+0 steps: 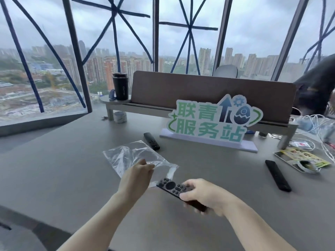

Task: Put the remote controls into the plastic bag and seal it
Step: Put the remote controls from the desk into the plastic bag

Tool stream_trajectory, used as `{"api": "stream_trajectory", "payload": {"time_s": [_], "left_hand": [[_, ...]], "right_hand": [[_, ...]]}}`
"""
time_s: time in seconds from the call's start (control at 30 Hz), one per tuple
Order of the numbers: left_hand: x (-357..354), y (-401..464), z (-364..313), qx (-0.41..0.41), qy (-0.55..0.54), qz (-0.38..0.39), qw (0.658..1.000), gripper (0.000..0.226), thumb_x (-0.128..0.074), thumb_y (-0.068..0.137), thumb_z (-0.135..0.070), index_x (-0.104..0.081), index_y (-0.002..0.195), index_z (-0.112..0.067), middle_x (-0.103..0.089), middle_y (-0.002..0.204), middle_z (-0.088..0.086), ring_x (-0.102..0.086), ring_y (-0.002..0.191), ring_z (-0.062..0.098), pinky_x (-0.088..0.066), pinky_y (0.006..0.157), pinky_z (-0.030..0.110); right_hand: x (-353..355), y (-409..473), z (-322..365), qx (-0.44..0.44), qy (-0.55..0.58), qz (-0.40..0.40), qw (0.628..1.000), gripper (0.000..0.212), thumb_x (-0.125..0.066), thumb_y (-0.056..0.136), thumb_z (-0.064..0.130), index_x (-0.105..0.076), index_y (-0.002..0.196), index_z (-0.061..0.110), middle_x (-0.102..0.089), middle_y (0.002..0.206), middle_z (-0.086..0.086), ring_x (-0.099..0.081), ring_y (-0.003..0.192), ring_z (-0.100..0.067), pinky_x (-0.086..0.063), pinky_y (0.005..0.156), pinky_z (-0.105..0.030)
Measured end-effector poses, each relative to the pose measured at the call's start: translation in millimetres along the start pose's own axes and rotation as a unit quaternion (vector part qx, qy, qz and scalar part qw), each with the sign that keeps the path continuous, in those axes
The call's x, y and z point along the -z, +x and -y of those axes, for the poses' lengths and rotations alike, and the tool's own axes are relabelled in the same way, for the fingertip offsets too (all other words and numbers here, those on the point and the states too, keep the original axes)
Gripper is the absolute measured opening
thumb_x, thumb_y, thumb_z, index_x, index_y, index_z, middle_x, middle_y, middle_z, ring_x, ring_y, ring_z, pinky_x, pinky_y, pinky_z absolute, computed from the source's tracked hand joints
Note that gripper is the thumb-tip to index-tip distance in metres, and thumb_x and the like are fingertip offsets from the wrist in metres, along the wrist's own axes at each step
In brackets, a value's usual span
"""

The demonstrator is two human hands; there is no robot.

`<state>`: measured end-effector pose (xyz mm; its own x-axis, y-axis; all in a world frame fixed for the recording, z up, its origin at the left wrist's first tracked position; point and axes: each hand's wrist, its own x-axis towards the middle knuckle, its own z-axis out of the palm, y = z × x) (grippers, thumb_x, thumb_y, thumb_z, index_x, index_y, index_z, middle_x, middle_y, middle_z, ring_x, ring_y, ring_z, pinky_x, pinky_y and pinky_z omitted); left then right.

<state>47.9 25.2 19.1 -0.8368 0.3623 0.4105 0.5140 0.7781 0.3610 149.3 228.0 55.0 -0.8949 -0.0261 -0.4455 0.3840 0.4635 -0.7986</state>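
Observation:
A clear plastic bag (130,156) lies flat on the grey table (54,169). My left hand (136,175) pinches its near edge. My right hand (201,195) grips a black remote with many buttons (172,187), its button end pointing at the bag's near corner. A second black remote (151,140) lies just beyond the bag's far right corner. A third, longer black remote (277,175) rests on the table at the right, apart from both hands.
A white and green sign (212,122) stands behind the bag before a brown desk divider (208,89). A black tumbler (120,86) sits on the shelf's left end, a tape roll (120,116) below. Cables and a printed card (304,159) lie at right.

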Motion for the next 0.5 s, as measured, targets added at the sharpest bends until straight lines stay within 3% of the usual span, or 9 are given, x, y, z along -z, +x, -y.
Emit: {"api": "stream_trajectory", "payload": {"time_s": [0.1, 0.2, 0.3, 0.37, 0.43, 0.5], "left_hand": [[0.0, -0.5, -9.2, 0.026, -0.037, -0.007, 0.999, 0.019, -0.053, 0.091, -0.025, -0.071, 0.09, -0.018, -0.059, 0.086, 0.005, -0.063, 0.073, 0.032, -0.052, 0.062, 0.04], [3.5, 1.0, -0.7, 0.074, -0.048, -0.037, 0.995, 0.019, -0.053, 0.091, -0.022, -0.07, 0.087, -0.013, -0.059, 0.085, 0.004, -0.061, 0.076, 0.032, -0.051, 0.062, 0.038], [7.9, 2.8, 15.0, 0.098, -0.046, -0.056, 0.992, 0.019, -0.052, 0.091, -0.021, -0.069, 0.085, -0.016, -0.057, 0.083, 0.001, -0.059, 0.074, 0.029, -0.048, 0.061, 0.035], [9.8, 3.6, 27.4, 0.103, -0.035, -0.061, 0.992, 0.018, -0.052, 0.09, -0.021, -0.069, 0.084, -0.018, -0.056, 0.082, 0.0, -0.059, 0.072, 0.028, -0.048, 0.06, 0.034], [13.0, 4.8, 40.1, 0.113, -0.039, -0.071, 0.99, 0.018, -0.052, 0.091, -0.023, -0.069, 0.086, -0.023, -0.057, 0.083, -0.001, -0.06, 0.071, 0.028, -0.049, 0.061, 0.034], [17.4, 7.5, 51.7, 0.119, -0.059, -0.086, 0.987, 0.018, -0.053, 0.091, -0.025, -0.07, 0.091, -0.03, -0.059, 0.084, -0.002, -0.06, 0.07, 0.028, -0.05, 0.063, 0.033]], "right_hand": [[-13.2, 26.0, 26.4, 0.01, 0.113, 0.013, 0.993, 0.024, -0.061, 0.09, 0.008, -0.066, 0.113, 0.005, -0.063, 0.079, -0.007, -0.051, 0.049, -0.013, -0.039, 0.038, -0.02], [-21.1, 46.6, 28.2, 0.031, 0.263, -0.046, 0.963, 0.021, -0.051, 0.089, -0.005, -0.068, 0.094, 0.006, -0.064, 0.092, -0.014, -0.058, 0.072, -0.022, -0.053, 0.061, -0.031], [-15.4, 61.6, 11.9, 0.03, 0.24, -0.211, 0.947, 0.034, -0.038, 0.08, -0.009, -0.069, 0.081, 0.004, -0.068, 0.088, -0.016, -0.063, 0.072, -0.023, -0.058, 0.072, -0.037], [-7.8, 70.2, 11.3, 0.032, 0.226, -0.285, 0.931, 0.035, -0.033, 0.079, -0.007, -0.066, 0.079, 0.002, -0.067, 0.081, -0.014, -0.064, 0.062, -0.023, -0.06, 0.068, -0.041], [-2.2, 88.3, 22.6, 0.033, 0.179, -0.309, 0.933, 0.03, -0.035, 0.083, -0.002, -0.064, 0.087, 0.003, -0.065, 0.077, -0.01, -0.06, 0.054, -0.022, -0.058, 0.057, -0.038], [-1.0, 118.5, 40.4, 0.035, 0.086, -0.303, 0.948, 0.025, -0.041, 0.088, 0.011, -0.065, 0.098, 0.009, -0.066, 0.078, -0.005, -0.059, 0.055, -0.022, -0.058, 0.058, -0.038]]}}
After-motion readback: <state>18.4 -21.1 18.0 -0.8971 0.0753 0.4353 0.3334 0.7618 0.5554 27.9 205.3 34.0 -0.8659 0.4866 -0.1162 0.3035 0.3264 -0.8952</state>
